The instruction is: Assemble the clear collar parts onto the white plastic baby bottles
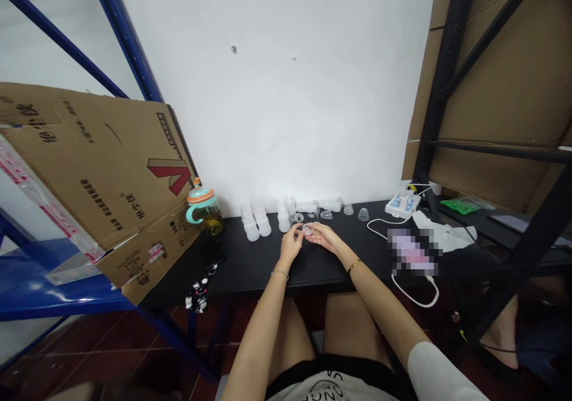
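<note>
Between the fingertips of both hands is a small clear round piece (307,229), which looks like a baby-bottle part. My left hand (292,242) pinches it from the left, and my right hand (325,237) grips its right side. Just behind my hands lies a clear ring (299,217). To the left, several whitish baby bottles lie or lean on the black table, among them one bottle (250,225) and another bottle (284,217). Clear dome caps stand to the right, including one cap (348,210) and a farther cap (363,214). A third cap (326,215) rests on its side.
On the left are a teal-and-orange lidded jug (204,207), a dark phone (215,254) with a charm strap, and a large cardboard box (107,168). A power strip (402,203), white cable (417,302), pixelated device (412,251) and tissue (447,234) are at right.
</note>
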Motion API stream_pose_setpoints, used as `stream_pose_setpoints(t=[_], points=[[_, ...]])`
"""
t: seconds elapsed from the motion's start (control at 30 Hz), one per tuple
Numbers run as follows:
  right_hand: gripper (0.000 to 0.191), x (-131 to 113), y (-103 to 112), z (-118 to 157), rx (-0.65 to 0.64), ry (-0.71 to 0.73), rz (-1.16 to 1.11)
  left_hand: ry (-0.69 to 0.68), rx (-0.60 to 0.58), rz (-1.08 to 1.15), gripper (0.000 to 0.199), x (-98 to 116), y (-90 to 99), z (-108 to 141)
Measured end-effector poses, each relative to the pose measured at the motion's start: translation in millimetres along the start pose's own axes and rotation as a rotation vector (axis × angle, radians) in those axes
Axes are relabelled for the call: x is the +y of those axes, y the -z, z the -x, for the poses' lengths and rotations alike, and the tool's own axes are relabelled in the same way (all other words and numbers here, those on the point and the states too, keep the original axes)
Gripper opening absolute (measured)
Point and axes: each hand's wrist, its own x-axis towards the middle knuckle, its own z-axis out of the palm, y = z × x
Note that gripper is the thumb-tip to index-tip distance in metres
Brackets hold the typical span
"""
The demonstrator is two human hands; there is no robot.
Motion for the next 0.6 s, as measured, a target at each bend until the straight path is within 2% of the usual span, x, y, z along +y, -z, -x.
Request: stream_pose_setpoints(t=[0.17,0.37,0.6], points=[[0.022,2.2,2.1,-3.5,-0.019,-0.017,0.004,0.061,-0.024,0.135,0.042,-1.1,-1.7,-3.2],[0.026,4.7,3.5,-8.5,-0.014,-0.047,0.004,0.111,-0.061,0.196,0.052,-4.0,-2.5,-5.8],[0.029,2.6,2.1,-6.0,-0.012,-0.060,0.030,0.149,-0.081,0.268,0.052,-5.1,-3.1,-7.3]])
